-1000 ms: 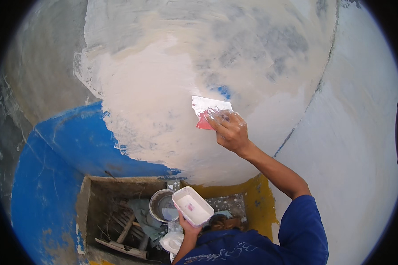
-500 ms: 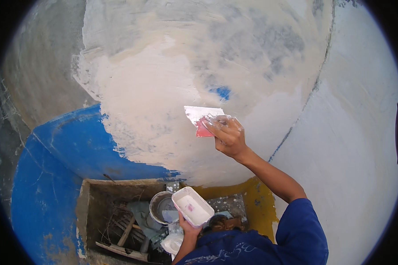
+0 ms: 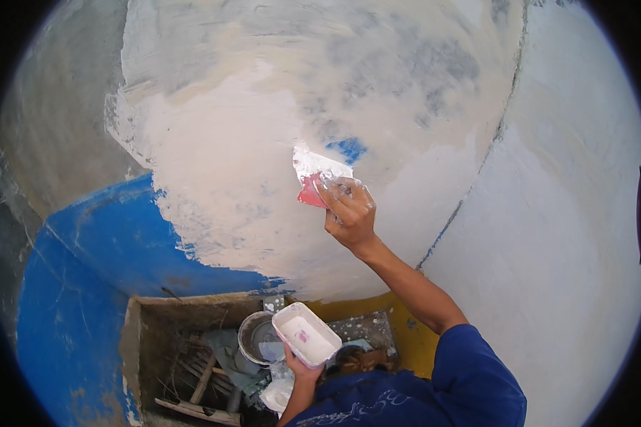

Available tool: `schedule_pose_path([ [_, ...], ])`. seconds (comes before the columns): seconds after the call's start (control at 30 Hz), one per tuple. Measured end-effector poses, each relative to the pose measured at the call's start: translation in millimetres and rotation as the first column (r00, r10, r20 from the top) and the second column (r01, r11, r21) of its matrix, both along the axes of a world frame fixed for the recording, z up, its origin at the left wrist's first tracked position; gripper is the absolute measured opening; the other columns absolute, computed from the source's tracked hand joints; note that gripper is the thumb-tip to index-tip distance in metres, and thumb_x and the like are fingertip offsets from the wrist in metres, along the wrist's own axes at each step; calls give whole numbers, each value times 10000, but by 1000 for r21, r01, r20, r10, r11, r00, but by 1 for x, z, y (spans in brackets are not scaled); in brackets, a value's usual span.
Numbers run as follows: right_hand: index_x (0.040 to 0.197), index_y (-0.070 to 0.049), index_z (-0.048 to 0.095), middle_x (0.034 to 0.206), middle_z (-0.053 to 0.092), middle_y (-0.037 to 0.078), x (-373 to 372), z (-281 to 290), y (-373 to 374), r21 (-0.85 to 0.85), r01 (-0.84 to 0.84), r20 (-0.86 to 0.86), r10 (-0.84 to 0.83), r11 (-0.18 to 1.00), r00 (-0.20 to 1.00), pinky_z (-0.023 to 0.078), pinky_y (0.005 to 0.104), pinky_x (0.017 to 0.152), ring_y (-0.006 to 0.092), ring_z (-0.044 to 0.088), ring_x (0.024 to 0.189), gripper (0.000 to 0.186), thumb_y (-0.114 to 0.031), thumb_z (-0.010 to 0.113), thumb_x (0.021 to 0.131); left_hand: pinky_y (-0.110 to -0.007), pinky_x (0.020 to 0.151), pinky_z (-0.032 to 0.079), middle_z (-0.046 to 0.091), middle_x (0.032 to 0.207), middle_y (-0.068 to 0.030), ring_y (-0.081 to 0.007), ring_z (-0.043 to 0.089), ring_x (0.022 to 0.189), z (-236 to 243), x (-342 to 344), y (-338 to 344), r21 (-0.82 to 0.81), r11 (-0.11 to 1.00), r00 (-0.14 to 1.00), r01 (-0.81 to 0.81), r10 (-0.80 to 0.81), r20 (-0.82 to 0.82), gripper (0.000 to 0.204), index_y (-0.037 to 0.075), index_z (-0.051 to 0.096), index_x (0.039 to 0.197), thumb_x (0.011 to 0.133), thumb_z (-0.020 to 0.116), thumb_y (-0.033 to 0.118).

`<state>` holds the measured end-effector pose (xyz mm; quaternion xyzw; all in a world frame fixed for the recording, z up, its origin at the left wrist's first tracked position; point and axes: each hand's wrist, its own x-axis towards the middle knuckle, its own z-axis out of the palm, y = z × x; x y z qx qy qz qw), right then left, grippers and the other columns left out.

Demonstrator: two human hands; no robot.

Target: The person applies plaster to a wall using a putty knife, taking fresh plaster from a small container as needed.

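In my right hand (image 3: 351,212) is a flat red putty spreader (image 3: 312,191), gripped between thumb and fingers. Its upper edge is coated in white putty and lies at the wall (image 3: 228,142), just below and left of a small blue patch (image 3: 349,149). White smears cover my right fingers. Low in the view, my left hand (image 3: 303,367) holds up a pale rectangular tub (image 3: 308,334) by its near-left side. White putty with a pinkish spot shows inside the tub. Most of my left fingers are hidden under it.
A round bucket (image 3: 258,337) stands left of the tub. Below the wall, a concrete-edged pit (image 3: 132,334) contains wooden pieces (image 3: 203,381), twigs and a grey-green cloth. Blue paint (image 3: 114,242) covers the lower left wall, yellow the lower right (image 3: 409,331). A crack (image 3: 493,149) runs down the right.
My right hand has shifted slightly left and up with the spreader, whose coated edge has tilted to slope down rightward. The view has shifted a little; my left hand still holds the tub.
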<state>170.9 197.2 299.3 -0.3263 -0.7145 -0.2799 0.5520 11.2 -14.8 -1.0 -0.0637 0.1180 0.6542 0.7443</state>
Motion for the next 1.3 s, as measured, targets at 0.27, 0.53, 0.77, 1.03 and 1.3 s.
schedule_pose_path([
  [0.27,1142,-128,688,1092,695,38,22,55,22,261,135,-137,-101,956,985,424,355,710,257,595,939,550,61,606,632,-600,1035,381,486,1382,-102,-372,486,1251,11,-9,-5,29,999,999,-41,42,-17,662,165,387,1433,916,445,575],
  [0.53,1158,-145,683,1156,678,15,-18,-11,-2,-104,-89,135,103,991,986,441,384,772,259,602,1006,553,50,599,647,-615,1041,363,476,1396,-97,-369,474,1265,-3,-8,-2,-3,1000,1000,-3,3,14,661,166,390,1430,913,449,575],
  [0.77,1160,-77,691,1061,707,101,63,89,8,234,157,-283,-87,960,955,434,386,848,281,583,991,570,150,595,647,-618,1038,362,476,1398,-95,-373,470,1266,6,-4,-3,6,1000,1000,-15,15,19,663,162,397,1425,910,455,575],
  [1.03,1142,-143,699,1116,697,42,-12,-19,3,-53,23,62,-20,998,998,445,375,760,265,599,1032,584,62,574,610,-614,1030,374,484,1388,-94,-371,480,1255,0,-9,-5,-25,999,999,-37,38,39,676,166,401,1422,907,451,600],
  [1.3,1134,-138,705,1116,699,45,-6,40,28,153,48,-172,-21,987,985,392,379,846,263,569,1069,561,93,586,637,-607,1037,368,482,1389,-100,-374,477,1256,6,-12,-8,-1,998,998,-65,65,-13,682,158,397,1424,907,454,598],
])
